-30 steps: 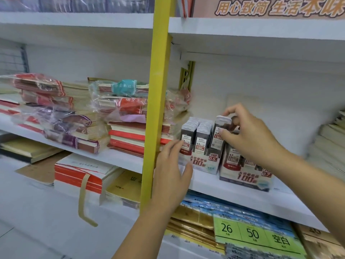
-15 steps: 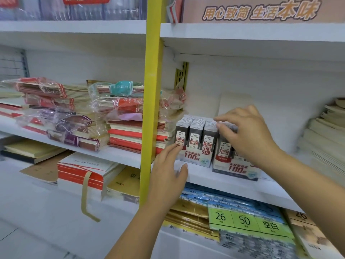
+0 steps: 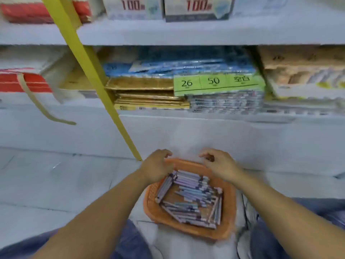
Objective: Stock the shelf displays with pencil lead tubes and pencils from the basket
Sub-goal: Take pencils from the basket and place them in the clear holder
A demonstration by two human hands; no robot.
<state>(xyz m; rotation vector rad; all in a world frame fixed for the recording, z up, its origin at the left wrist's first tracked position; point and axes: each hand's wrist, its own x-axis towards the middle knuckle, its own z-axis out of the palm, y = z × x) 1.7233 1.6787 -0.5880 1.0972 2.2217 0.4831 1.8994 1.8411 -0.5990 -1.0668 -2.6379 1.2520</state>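
Frame blurred. Red-and-white stock (image 3: 24, 81) sits at the lower shelf's left end, and a yellow upright (image 3: 89, 71) slants down to the floor (image 3: 56, 184). Left hand (image 3: 156, 167) is at the far-left corner of the orange basket (image 3: 230, 202), fingers curled at the rim; grip or mere touch, cannot tell. The basket sits on the floor between blue-clad knees. Pencil lead tubes (image 3: 190, 195) are piled loose inside, thickest toward its far and right sides. Right hand (image 3: 222, 165) is over the far-right corner, fingers half curled, nothing seen in it. Higher up, a green label (image 3: 218, 83) reads 26, 50. Display boxes (image 3: 197, 8) stand at the upper shelf's front edge.
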